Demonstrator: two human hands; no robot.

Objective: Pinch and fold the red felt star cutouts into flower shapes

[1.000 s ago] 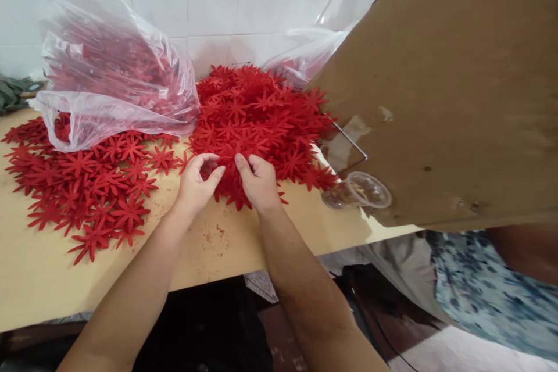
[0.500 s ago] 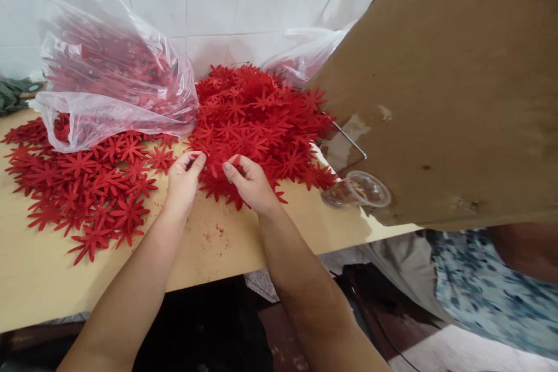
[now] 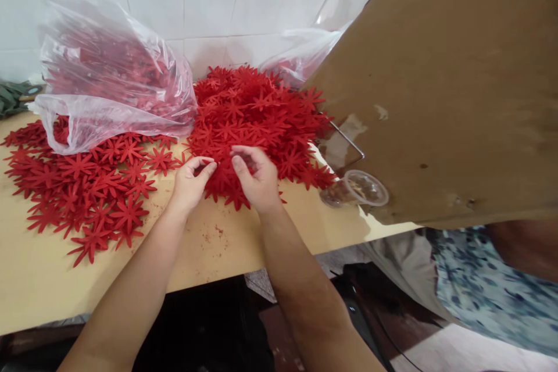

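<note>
My left hand (image 3: 195,181) is at the near edge of a heap of red flower cut-outs (image 3: 255,110) with narrow, pointed petals. Its thumb and index finger pinch together on what looks like a red flower, which blends into the heap behind it. Just right of it, my right hand (image 3: 258,179) hovers over the same heap. The right thumb stands apart from the stretched fingers, and nothing shows between them. More red flowers (image 3: 91,180) are spread in a looser pile to the left of my left hand.
Behind the left pile stands a translucent plastic bag (image 3: 117,75) full of red pieces. A brown board (image 3: 436,87) slants in from the right beside a clear plastic cup (image 3: 368,188). Red crumbs dot the table (image 3: 209,264). A person in patterned clothing (image 3: 483,285) is at the right.
My right hand has loosened from a pinch, its fingers now stretched out. My left hand has shifted slightly right and stays pinched.
</note>
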